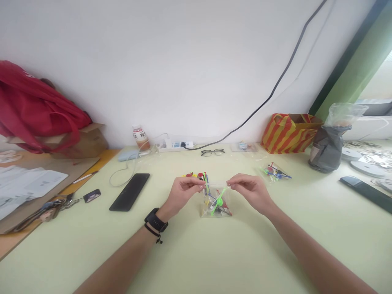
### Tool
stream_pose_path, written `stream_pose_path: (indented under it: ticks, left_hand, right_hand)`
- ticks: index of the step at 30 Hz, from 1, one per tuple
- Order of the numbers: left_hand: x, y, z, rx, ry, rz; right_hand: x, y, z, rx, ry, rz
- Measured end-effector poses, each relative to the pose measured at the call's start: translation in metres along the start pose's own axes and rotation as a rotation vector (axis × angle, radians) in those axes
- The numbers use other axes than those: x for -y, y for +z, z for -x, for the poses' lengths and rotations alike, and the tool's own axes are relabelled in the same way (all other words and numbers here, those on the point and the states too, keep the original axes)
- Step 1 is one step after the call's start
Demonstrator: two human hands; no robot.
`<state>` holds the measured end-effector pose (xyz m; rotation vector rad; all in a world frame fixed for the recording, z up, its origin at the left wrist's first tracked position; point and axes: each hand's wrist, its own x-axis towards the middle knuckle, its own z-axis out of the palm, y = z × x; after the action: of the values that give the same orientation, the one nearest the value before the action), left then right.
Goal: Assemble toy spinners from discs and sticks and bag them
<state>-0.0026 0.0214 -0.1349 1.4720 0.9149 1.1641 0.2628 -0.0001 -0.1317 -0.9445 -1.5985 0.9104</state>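
A clear plastic bag (pixel 217 204) hangs upright between my hands, its bottom at or just above the table. Inside it are small coloured plastic parts, among them a bright green propeller (pixel 219 201). My left hand (pixel 185 194) pinches the bag's upper left corner between thumb and fingers. The upper right corner is pinched by my right hand (pixel 249 190). Just behind the bag lie small red and yellow plastic pieces (pixel 192 175), partly covered by my left hand. Whether the bag's mouth is sealed I cannot make out.
Left of my hands lies a black phone (pixel 130 192). Another bag of coloured parts (pixel 276 171) lies to the right. Glasses (pixel 212 152), a power strip (pixel 175 146) and a drink bottle (pixel 141 138) stand along the wall. A striped bag (pixel 288 132) and grey bag (pixel 326 149) are at back right.
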Motion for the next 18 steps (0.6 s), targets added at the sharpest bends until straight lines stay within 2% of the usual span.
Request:
stream_pose_path:
  ticks: [6,11,13,18]
  left_hand:
    - [0.002,0.001,0.0,0.025,0.04,-0.03]
    - [0.003,0.001,-0.002,0.019,0.118,-0.235]
    - [0.005,0.001,-0.003,0.008,0.131,-0.271]
    - [0.006,0.001,-0.003,-0.007,0.097,-0.098]
  right_hand:
    - [-0.004,-0.001,-0.002,-0.005,-0.016,0.049]
    - [-0.005,0.002,-0.002,0.038,-0.079,0.256]
    - [-0.006,0.003,-0.001,0.037,-0.091,0.271]
    - [-0.01,0.001,-0.001,0.035,-0.13,0.121]
